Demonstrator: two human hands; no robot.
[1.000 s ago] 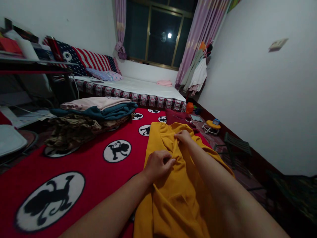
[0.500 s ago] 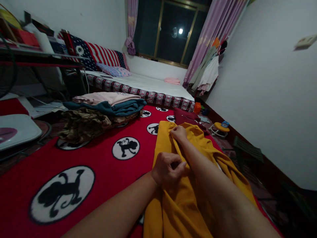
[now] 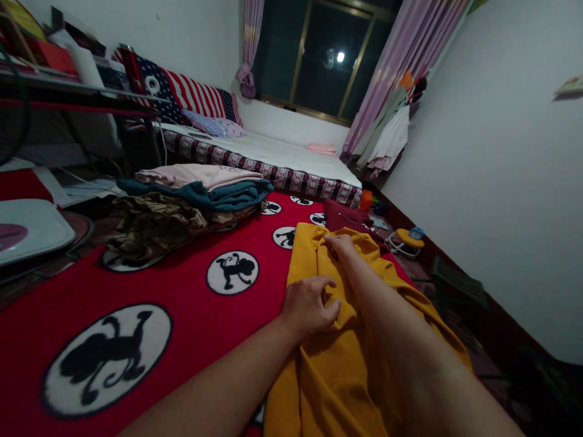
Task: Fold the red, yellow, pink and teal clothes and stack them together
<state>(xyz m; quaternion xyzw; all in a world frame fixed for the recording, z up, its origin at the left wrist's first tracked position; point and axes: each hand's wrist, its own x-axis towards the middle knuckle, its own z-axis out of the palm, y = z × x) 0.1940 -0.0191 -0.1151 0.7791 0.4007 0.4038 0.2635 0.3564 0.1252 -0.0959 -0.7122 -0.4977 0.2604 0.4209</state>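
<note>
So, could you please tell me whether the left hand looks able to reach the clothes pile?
Probably yes, with a stretch: only the red blanket, lying flat, seems to separate the left hand from the clothes pile.

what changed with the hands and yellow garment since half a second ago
The left hand has opened slightly over the yellow garment, and the right hand has shifted slightly right along it. The stacked clothes and maroon garment stayed put.

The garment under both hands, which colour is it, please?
The garment is mustard yellow; see head view.
</note>
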